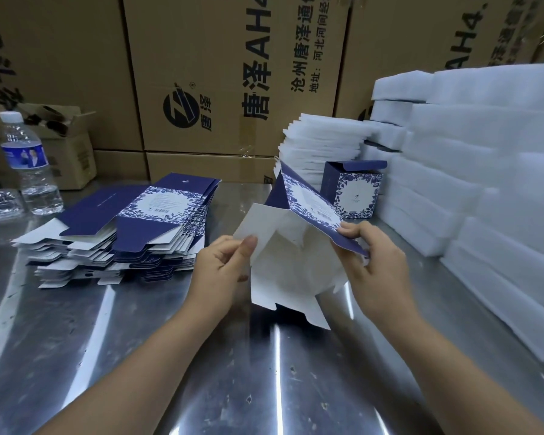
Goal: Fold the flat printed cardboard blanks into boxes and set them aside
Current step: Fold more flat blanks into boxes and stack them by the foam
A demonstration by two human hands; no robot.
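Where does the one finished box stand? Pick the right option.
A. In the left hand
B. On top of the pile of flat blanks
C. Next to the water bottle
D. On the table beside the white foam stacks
D: the folded box stands on the metal table beside the white foam stacks, well away from the flat blanks and the water bottle.

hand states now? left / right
Left hand: pinching a white flap of the half-opened blank.
Right hand: gripping the same blank's blue printed edge.

Both hands (223, 271) (369, 262) grip half-folded blank (296, 246) over table (139, 340).
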